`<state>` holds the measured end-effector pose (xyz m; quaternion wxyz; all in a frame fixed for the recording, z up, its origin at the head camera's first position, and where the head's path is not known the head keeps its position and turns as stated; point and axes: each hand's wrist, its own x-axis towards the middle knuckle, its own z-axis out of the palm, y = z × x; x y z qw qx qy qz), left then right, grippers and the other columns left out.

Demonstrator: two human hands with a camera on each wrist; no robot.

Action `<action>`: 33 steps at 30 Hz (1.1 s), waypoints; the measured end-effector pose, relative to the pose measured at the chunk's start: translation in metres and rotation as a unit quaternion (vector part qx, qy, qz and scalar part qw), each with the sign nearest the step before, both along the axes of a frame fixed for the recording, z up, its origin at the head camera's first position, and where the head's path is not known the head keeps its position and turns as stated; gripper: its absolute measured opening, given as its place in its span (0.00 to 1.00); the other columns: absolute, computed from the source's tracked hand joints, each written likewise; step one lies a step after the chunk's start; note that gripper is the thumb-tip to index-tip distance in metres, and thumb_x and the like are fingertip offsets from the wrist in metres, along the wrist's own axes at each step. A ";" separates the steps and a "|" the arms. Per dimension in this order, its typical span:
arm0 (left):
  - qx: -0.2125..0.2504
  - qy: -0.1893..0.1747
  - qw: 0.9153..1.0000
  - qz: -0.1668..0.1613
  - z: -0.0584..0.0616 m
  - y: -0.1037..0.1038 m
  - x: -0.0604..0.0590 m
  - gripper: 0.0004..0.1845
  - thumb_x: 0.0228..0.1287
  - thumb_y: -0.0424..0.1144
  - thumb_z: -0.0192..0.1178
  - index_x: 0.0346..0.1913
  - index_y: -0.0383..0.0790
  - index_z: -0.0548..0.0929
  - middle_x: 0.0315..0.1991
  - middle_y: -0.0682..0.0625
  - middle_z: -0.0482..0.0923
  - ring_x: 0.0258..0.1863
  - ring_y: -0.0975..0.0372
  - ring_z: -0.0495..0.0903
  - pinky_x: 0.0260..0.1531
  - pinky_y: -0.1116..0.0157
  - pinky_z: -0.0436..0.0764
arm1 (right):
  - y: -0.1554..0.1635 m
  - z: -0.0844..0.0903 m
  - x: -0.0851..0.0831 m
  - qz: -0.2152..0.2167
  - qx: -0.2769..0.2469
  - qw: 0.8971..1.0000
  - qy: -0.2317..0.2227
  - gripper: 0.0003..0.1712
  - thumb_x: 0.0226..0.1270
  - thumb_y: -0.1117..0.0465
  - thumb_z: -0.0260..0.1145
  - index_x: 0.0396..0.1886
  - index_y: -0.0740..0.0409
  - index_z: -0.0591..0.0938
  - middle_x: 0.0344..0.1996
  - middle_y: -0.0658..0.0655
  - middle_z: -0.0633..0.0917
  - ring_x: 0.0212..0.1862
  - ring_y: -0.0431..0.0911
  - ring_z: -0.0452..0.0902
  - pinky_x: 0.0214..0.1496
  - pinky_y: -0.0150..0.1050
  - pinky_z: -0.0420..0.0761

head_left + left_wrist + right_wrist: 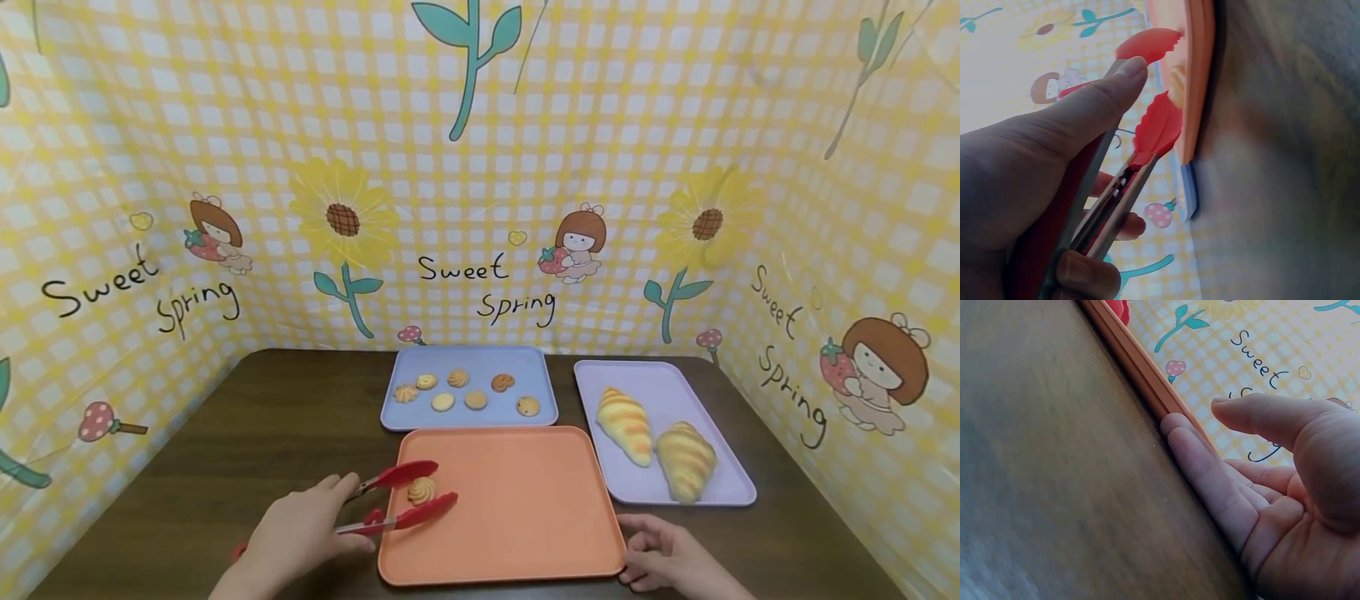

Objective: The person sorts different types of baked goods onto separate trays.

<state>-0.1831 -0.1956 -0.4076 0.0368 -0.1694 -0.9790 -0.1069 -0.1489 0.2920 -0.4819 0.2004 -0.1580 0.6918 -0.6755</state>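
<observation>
left hand (300, 533): at the near-left edge of the desk (225, 467), fingers curled round the handles of the red tongs (401, 498). The wrist view shows the same wrap-around hold.
tongs: long axis runs left to right, tips pointing right over the orange tray's left rim. The two red tips stand a bit apart, one either side of the cookie; can't tell if they're actually touching it.
cookie (422, 490): small swirl cookie, lying on the orange tray (525, 500) near its left edge, between the tong tips.
step in hand: looks to me like the cookie is either just being set down or about to be pinched. Either way the next move is a tong thing, a gentle squeeze or release, since it's crumbly.
blue tray (468, 387): at the far edge behind the orange one, seven more cookies on it.
right hand (663, 558): resting on the desk at the orange tray's near-right corner, fingers straight along the rim, holding nothing.
lilac tray (667, 433): right side, two striped croissant-style breads (652, 437).
</observation>
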 end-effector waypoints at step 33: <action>-0.011 0.102 0.994 -0.044 -0.004 0.007 0.000 0.30 0.44 0.61 0.75 0.49 0.51 0.82 0.35 0.60 0.76 0.15 0.69 0.68 0.17 0.64 0.69 | -0.001 0.000 0.001 0.003 -0.007 1.000 0.002 0.35 0.72 0.70 0.57 0.67 0.85 0.51 0.36 0.58 0.81 0.38 0.49 0.86 0.39 0.40 0.84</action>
